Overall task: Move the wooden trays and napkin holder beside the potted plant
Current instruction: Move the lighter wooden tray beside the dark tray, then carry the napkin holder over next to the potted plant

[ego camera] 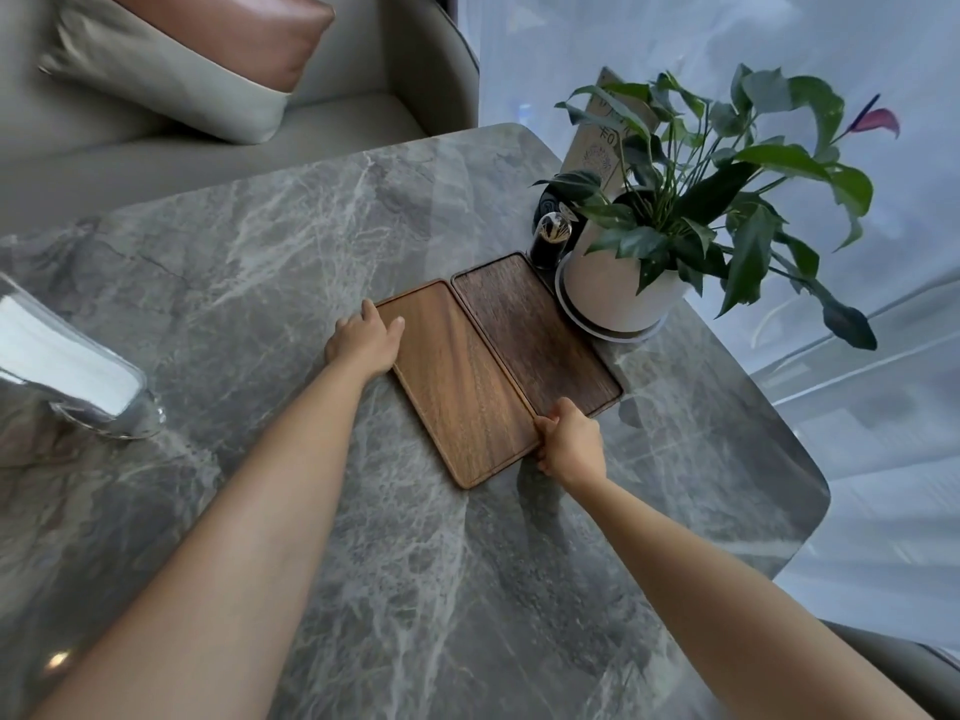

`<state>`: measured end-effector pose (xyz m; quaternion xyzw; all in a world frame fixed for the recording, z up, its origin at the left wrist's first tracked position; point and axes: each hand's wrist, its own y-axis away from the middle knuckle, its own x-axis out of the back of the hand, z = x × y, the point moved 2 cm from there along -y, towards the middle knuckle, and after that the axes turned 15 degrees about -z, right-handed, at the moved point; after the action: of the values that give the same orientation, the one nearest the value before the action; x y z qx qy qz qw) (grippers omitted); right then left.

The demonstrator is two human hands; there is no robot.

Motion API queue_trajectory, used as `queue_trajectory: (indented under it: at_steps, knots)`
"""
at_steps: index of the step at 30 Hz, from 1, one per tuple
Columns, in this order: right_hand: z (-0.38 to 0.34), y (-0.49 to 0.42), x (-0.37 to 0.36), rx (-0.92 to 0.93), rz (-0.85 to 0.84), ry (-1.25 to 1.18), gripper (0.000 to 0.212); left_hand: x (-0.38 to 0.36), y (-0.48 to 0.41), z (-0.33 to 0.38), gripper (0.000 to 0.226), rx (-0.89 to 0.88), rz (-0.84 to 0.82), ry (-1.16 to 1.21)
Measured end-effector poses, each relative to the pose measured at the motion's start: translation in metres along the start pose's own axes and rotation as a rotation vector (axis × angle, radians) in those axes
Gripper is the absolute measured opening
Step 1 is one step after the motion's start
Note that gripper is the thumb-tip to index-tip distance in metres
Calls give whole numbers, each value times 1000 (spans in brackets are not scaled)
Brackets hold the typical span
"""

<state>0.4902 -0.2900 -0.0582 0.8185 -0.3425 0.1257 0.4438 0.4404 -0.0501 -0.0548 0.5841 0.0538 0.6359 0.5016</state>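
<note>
Your grey marble table carries everything noted here. The potted plant, in a white pot on a saucer, stands at the far right corner. The darker wooden tray lies flat just beside that pot, and the lighter wooden tray lies flat against its left long edge. The napkin holder, clear and loaded with white napkins, remains well apart at the left table edge. Your left hand rests on the lighter tray's far left corner, grip loose with the thumb on the wood. Your right hand pinches the near right rim of that tray, grip narrow.
</note>
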Motion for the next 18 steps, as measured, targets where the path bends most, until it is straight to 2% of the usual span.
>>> queue_trajectory:
  at_steps: [4, 8, 13, 18]
  knots:
    - [-11, 12, 7, 5, 55, 208, 29, 11, 15, -8, 60, -6, 38, -7]
    - [-37, 25, 8, 76, 91, 303, 30, 32, 41, -22, 55, -29, 141, -48]
    - [-97, 48, -7, 225, 126, 400, 29, 64, 86, -47, 61, -90, 257, -72]
    - [-166, 72, -46, 400, 111, 427, 56, 106, 133, -88, 64, -154, 422, -57]
